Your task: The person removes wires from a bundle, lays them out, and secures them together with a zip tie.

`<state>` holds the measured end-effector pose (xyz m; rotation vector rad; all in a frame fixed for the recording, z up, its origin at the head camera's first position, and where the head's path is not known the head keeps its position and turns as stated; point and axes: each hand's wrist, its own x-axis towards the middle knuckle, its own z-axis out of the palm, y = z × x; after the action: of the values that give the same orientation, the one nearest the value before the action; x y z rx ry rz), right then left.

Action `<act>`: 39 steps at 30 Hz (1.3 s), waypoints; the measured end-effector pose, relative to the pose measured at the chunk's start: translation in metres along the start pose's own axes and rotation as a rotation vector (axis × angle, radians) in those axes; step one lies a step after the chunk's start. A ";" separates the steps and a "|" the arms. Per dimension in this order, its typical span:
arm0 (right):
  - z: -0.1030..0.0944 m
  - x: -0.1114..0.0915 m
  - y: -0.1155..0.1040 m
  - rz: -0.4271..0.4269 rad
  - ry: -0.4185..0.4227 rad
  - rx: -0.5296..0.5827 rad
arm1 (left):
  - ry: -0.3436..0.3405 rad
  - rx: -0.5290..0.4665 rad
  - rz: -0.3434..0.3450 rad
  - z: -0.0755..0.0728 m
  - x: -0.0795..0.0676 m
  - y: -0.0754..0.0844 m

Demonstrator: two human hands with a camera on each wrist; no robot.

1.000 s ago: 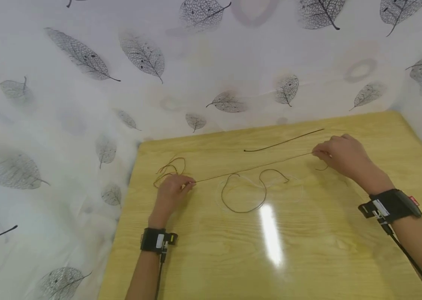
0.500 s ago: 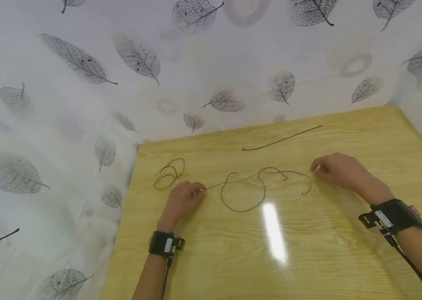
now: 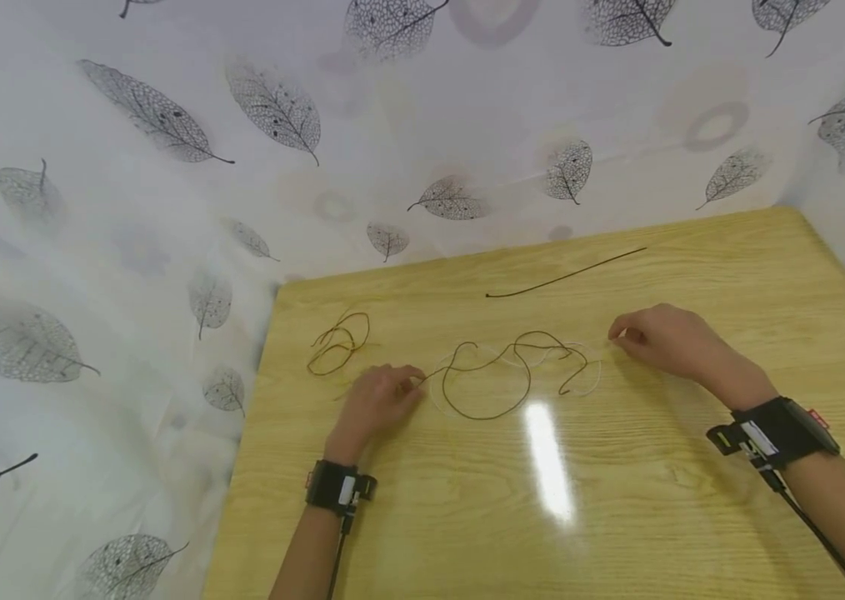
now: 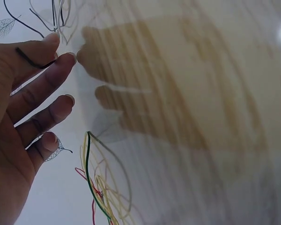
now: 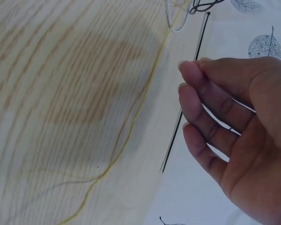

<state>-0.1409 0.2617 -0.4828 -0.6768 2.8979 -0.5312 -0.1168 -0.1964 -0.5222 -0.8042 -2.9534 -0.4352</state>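
My left hand point(image 3: 381, 398) pinches a dark thin wire point(image 4: 33, 64) between thumb and forefinger, its short end sticking out toward the palm. From there the wire runs right across the table and joins loose loops of dark wire point(image 3: 487, 418) and white wire point(image 3: 599, 377). Just right of these loops is my right hand point(image 3: 666, 337), fingers loosely bent and thumb tip near the forefinger, with nothing visible between them. A yellow wire point(image 5: 152, 75) lies on the tabletop beside the right fingertips in the right wrist view.
Beyond the left hand lies a tangle of yellow, red and green wires point(image 4: 100, 187). A black cable tie point(image 3: 565, 277) lies near the back edge of the wood-grain table point(image 3: 452, 517). Leaf-patterned sheeting point(image 3: 497, 108) rises behind and to the left.
My right hand let go of the dark wire, which was stretched taut between both hands, and came down toward the table. The wire dropped among the loops. My left hand moved slightly right, still pinching it.
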 end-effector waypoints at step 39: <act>-0.035 0.133 -0.113 -0.397 0.058 -0.026 | 0.237 0.038 -0.127 -0.048 0.028 -0.073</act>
<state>-0.2200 0.1183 -0.4142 -1.2733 2.8318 -0.5612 -0.1788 -0.2569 -0.4911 -0.5228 -2.7906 -0.4452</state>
